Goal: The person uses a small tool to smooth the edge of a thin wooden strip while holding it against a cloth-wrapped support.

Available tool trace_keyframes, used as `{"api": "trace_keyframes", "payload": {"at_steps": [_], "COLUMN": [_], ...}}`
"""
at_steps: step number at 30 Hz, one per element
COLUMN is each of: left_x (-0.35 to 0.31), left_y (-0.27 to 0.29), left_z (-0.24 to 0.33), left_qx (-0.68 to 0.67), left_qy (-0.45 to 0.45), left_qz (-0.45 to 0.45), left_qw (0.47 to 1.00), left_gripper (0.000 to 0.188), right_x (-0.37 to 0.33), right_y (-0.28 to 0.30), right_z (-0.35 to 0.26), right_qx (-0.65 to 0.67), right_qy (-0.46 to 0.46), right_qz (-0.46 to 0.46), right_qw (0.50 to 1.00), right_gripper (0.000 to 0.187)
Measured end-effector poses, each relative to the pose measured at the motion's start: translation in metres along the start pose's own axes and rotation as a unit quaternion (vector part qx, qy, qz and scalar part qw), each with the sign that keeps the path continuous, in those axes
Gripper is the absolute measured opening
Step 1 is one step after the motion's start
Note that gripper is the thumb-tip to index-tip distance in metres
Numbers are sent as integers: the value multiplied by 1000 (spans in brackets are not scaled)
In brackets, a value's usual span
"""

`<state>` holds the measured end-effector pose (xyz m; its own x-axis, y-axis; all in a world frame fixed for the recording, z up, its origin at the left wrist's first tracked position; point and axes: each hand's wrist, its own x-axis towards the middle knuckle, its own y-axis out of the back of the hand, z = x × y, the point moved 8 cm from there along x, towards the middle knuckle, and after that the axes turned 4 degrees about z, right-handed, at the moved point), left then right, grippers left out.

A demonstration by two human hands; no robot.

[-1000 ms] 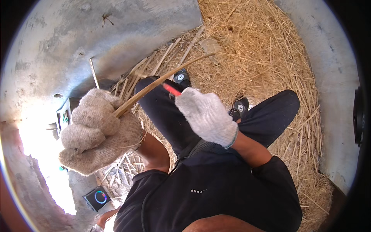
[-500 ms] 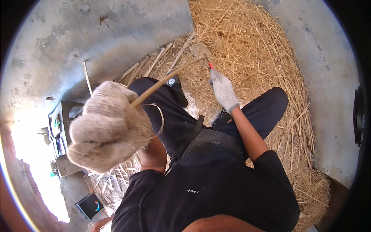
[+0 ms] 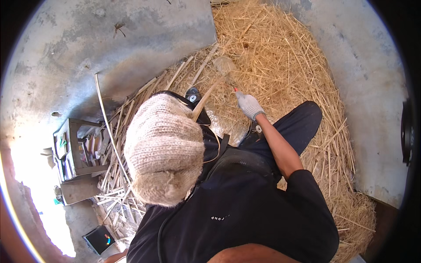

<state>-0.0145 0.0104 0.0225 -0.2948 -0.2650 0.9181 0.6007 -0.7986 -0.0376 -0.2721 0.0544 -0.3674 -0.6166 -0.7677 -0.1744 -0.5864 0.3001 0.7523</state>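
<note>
My left hand [image 3: 165, 149], in a thick knitted glove, looms large in front of my left thigh. It is closed around a pale bamboo strip [image 3: 205, 101], which slants away to the far right. My right hand [image 3: 250, 106], in a thin whitish glove, is closed on a knife [image 3: 235, 89] with a red handle. The knife's thin blade is blurred and lies at the strip's far end; whether it cuts in cannot be told. A thin curled shaving [image 3: 218, 144] hangs beside the left glove. The left fingers' hold is mostly hidden by the glove's back.
Straw-like shavings [image 3: 280, 65] cover the floor ahead and to the right. Loose strips [image 3: 180, 72] lie by the left wall. A long pale strip [image 3: 106, 116] rises left of my glove. A small wooden shelf [image 3: 83, 173] and a dark flat device [image 3: 99, 240] are at left.
My left hand has shifted right with the bamboo strip, now covering my left thigh. The strip's far end and the knife in my right hand have come slightly nearer to me.
</note>
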Motion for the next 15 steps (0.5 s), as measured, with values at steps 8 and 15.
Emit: {"api": "trace_keyframes", "payload": {"at_steps": [8,15], "left_x": [-8,-2], "left_y": [42,31], "left_z": [-11,-1], "left_qx": [9,86], "left_qy": [-47,55], "left_qz": [71,101], "left_qw": [996,990], "left_gripper": [56,44], "right_x": [-122,-57], "right_y": [105,44], "right_z": [-195,-122], "right_qx": [364,170], "right_qy": [262,23], "right_qz": [23,87], "right_qw": [893,981], "right_gripper": [32,32]}}
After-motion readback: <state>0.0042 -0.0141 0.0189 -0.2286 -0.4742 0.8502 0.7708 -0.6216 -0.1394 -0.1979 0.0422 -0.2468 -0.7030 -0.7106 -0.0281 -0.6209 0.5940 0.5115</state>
